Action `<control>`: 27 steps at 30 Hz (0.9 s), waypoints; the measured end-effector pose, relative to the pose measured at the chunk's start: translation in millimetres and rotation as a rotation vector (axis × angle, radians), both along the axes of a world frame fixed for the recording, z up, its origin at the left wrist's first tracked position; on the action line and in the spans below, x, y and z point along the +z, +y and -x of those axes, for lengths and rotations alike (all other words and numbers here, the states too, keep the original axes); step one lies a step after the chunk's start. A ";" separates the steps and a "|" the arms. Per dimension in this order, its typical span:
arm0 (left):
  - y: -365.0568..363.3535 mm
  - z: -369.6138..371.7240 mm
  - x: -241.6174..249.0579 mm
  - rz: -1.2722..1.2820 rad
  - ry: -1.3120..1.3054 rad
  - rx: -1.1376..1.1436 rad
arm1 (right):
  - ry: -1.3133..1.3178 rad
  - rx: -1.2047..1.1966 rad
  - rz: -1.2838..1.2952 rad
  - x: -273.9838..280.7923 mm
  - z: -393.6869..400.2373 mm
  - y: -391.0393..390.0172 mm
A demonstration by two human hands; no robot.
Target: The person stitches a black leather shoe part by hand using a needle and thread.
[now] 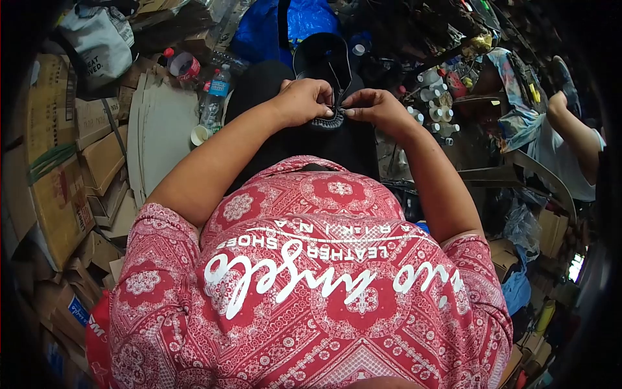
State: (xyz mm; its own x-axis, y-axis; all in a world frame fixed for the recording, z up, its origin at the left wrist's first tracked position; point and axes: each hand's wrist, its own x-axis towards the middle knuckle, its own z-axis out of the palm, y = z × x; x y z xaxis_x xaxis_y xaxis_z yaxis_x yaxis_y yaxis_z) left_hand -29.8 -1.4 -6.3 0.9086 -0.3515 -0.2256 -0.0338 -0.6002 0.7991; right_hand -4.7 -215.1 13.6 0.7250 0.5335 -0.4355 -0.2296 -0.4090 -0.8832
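A black shoe upper lies across my dark-clothed lap, its open collar pointing away from me and its gathered, stitched toe end towards me. My left hand pinches at the stitched end from the left, thumb and forefinger together. From the right, my right hand pinches close to the same spot, with the fingertips of both hands nearly meeting. Thin dark strands run between the fingers and over the upper. Whether a needle is among them is too small to tell.
Left are a large pale sheet, a water bottle, a red-capped bottle, a cup and stacked cardboard. A blue bag lies ahead. Several small white bottles stand right, before another person's arm.
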 end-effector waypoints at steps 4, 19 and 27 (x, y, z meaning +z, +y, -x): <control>-0.6 -0.9 6.0 -0.038 -0.037 -0.060 | -0.053 0.048 0.130 0.7 -8.7 11.1; 15.1 11.5 8.7 -0.102 -0.092 -0.084 | -0.061 -0.103 -0.057 -5.8 11.0 -18.6; 2.9 8.3 13.9 -0.099 -0.159 -0.152 | 0.042 -0.080 -0.005 15.6 21.3 -36.1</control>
State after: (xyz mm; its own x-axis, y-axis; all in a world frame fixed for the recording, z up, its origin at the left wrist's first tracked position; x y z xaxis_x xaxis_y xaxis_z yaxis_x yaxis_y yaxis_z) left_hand -38.1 1.4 7.6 0.8737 -0.4703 -0.1244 -0.2502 -0.6537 0.7142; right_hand -26.1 -251.2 29.2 0.7464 0.4770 -0.4640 -0.2982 -0.3835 -0.8741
